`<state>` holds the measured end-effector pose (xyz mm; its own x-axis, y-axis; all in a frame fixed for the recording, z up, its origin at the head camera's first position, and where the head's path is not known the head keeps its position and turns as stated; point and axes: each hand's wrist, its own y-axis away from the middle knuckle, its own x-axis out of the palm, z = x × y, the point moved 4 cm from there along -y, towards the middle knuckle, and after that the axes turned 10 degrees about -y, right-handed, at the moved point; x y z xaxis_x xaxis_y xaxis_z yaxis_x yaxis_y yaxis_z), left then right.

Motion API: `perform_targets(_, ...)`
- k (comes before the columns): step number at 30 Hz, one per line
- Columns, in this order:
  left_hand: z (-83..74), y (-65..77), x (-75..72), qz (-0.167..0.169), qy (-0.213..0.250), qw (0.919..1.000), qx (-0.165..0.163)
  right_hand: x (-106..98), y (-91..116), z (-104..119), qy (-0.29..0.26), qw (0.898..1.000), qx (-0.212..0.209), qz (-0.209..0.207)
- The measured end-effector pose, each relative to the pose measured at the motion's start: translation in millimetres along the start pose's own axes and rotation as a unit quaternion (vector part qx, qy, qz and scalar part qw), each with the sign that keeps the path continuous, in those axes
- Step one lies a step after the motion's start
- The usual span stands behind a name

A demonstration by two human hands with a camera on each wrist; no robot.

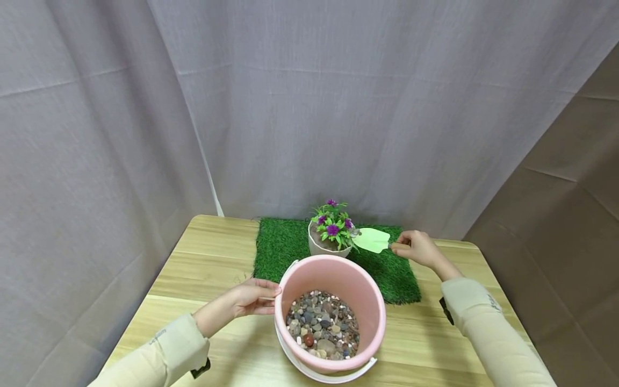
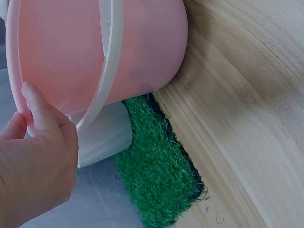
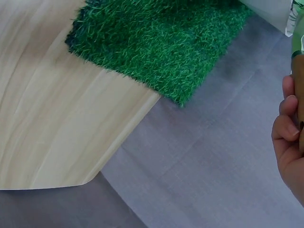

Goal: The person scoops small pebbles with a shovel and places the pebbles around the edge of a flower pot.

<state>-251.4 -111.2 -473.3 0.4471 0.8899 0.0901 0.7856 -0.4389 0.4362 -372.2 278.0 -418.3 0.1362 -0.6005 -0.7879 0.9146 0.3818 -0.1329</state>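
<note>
My left hand (image 1: 253, 297) pinches the rim of a pink bucket (image 1: 333, 260) from its left side; in the left wrist view the thumb and fingers sit on the bucket's edge. Pebbles (image 1: 323, 325) of mixed colours lie in the bottom of the bucket, and its white handle (image 1: 333, 379) hangs down at the front. My right hand (image 1: 418, 248) grips the brown handle of a pale green trowel (image 1: 371, 239). The trowel's tip is at the right rim of a white flowerpot (image 1: 319, 248), where a few small stones show. Purple flowers (image 1: 332, 230) with green leaves stand in the pot.
A green artificial grass mat (image 1: 282, 244) lies under the pot at the back of the wooden table (image 1: 217, 252). Grey curtain (image 1: 309, 107) hangs behind and beside the table. The bucket stands in front of the pot.
</note>
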Motion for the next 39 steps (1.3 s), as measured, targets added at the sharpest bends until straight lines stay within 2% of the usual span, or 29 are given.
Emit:
perform_targets(12,-0.8,-0.3,-0.2,-0.002,0.001,1.0,-0.003,6,-20,24,0.103,0.995,-0.005,-0.017)
perform_targets(18,-2.4,-0.7,-2.6,-0.005,0.002,1.0,-0.002,7,-28,41,0.169,0.984,-0.019,-0.047)
perform_targets(24,2.9,-1.9,-2.4,-0.009,0.009,0.9999,-0.004,0,-23,48,0.209,0.975,-0.013,-0.066)
perform_targets(29,0.4,-0.4,-1.6,-0.004,0.008,1.0,-0.002,-15,-18,60,0.211,0.972,-0.026,-0.102)
perform_targets(33,-0.8,-0.1,-1.5,-0.004,0.006,1.0,-0.004,-27,-13,77,0.191,0.974,-0.028,-0.117)
perform_targets(36,0.0,-0.3,-1.4,-0.004,0.007,1.0,-0.005,-29,-9,92,0.161,0.981,-0.048,-0.101)
perform_targets(39,1.1,-0.2,-1.6,-0.006,0.008,0.9999,-0.005,-20,-1,111,0.128,0.985,-0.105,-0.053)
